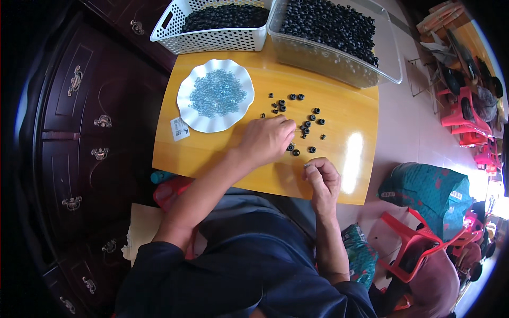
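My left hand (266, 140) reaches over the yellow table (207, 153), palm down beside the loose black ring-shaped parts (307, 124). Its fingers are curled together, and whatever they hold is hidden beneath them. Close to the table's front edge, my right hand (324, 179) pinches a small pale piece (306, 166) between thumb and forefinger; the piece is too small to name. Several black parts lie scattered just beyond and between both hands. To the left stands a white scalloped plate (186, 110) heaped with small clear ring-like pieces (218, 94).
A white perforated basket (214, 42) and a clear plastic bin (328, 70), both with black parts inside, stand at the far edge. A printed card (180, 129) lies by the plate. Dark drawers (79, 132) line the left; a red stool (413, 244) and teal bag (429, 193) are right.
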{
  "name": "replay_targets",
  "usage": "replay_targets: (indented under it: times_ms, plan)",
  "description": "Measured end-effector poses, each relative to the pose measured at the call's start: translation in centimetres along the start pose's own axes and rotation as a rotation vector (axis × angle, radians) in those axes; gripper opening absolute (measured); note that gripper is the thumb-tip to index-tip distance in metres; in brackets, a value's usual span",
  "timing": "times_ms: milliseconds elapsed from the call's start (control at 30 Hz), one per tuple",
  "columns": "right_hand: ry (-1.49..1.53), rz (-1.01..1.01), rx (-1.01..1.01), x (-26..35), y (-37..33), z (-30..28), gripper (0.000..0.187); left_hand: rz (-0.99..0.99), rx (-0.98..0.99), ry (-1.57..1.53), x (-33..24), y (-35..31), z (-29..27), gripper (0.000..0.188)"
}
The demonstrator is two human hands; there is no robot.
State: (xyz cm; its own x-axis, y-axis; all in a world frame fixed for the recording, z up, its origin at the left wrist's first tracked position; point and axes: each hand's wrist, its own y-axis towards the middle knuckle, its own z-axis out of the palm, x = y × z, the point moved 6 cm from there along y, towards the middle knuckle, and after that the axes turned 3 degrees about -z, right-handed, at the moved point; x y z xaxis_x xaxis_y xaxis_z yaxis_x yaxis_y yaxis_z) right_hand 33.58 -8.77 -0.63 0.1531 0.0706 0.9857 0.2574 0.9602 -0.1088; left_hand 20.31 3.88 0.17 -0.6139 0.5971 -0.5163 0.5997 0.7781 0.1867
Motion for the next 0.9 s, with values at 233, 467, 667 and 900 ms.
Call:
replay_targets:
  times_ms: [233, 467, 667, 900]
  plan:
    - [0.028, 0.049, 0.005, -0.4, -0.1, -0.1, 0.009, 0.003, -0.018, -0.159, -0.4, -1.6, -2.1, 0.005]
    - [0.106, 0.108, 0.090, -1.9, -0.4, 1.6, 0.010, -0.126, 0.036, -0.667, -2.5, -5.0, -3.3, 0.020]
    - [0.048, 0.134, 0.154, -2.4, -0.2, 2.1, 0.014, 0.045, -0.060, -0.629, -2.6, -5.8, -3.4, 0.013]
    - [0.107, 0.200, 0.159, -1.8, 0.1, 2.7, 0.019, 0.059, -0.103, -0.537, -2.7, -5.9, -4.0, 0.011]
